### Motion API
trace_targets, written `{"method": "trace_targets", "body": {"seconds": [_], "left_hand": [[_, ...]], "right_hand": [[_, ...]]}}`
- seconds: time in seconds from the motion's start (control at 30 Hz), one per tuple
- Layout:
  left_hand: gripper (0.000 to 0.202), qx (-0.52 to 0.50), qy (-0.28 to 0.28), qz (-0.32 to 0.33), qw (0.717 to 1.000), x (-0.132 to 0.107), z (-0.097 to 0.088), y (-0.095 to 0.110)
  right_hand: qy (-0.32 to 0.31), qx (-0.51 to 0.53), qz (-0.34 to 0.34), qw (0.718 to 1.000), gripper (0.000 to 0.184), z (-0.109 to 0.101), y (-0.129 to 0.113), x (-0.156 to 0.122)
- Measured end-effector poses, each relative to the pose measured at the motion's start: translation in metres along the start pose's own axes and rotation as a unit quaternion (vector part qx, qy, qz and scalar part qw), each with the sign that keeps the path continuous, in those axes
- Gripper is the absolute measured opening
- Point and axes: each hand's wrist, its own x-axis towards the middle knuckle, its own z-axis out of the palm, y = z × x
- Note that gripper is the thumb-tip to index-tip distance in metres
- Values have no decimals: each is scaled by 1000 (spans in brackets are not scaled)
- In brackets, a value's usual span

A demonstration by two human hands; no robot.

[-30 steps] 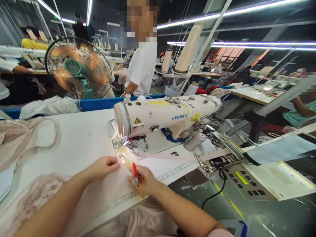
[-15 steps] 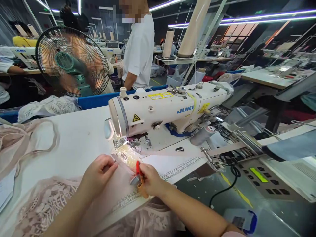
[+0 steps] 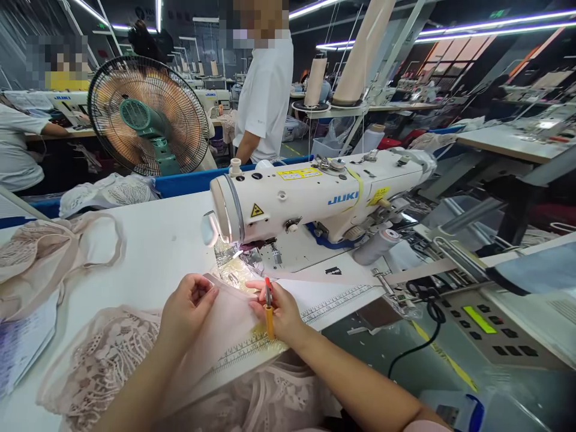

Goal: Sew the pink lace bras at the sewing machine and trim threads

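Observation:
My left hand (image 3: 188,312) pinches the top edge of a sheer pale pink fabric piece (image 3: 220,318) between thumb and fingers. Thread snips (image 3: 269,321) with red and orange-yellow parts sit in my right hand (image 3: 287,315), whose thumb and fingertips are also at the fabric's edge. Both hands are just in front of the needle area of a white JUKI sewing machine (image 3: 274,207). Between hands and machine shows a shiny, yellowish taped patch (image 3: 231,273). The fabric runs down to a lace part (image 3: 117,354) by my left forearm.
Another pale pink garment (image 3: 96,240) lies at the left beside printed paper (image 3: 31,342). A small black blade (image 3: 333,271), a ruler strip (image 3: 335,302) and a grey thread cone (image 3: 375,247) are right of my hands. Beyond the table stand a fan (image 3: 146,120) and a person in white (image 3: 265,90).
My right hand has turned the snips more upright, and its fingers have come to the fabric's edge. The left hand keeps its pinch. The whole view has shifted slightly.

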Motion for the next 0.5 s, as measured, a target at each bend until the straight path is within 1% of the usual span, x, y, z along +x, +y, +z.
{"method": "trace_targets", "body": {"seconds": [0.07, 0.13, 0.27, 0.4, 0.5], "left_hand": [[38, -34, -4, -5, 999, -2, -2, 2], [39, -46, -19, -7, 999, -5, -5, 3], [36, -10, -54, 22, 998, -9, -9, 2], [29, 28, -69, 54, 996, -13, -12, 5], [28, 18, -83, 49, 995, -15, -15, 12]], "right_hand": [[-24, 14, 12, 1000, 28, -3, -1, 3], [-58, 2, 11, 998, 31, -6, -8, 9], [-122, -43, 3, 992, 32, -6, -35, 23], [-137, -98, -5, 986, 32, 3, -58, 33], [-123, -98, -3, 987, 27, 9, -62, 33]]}}
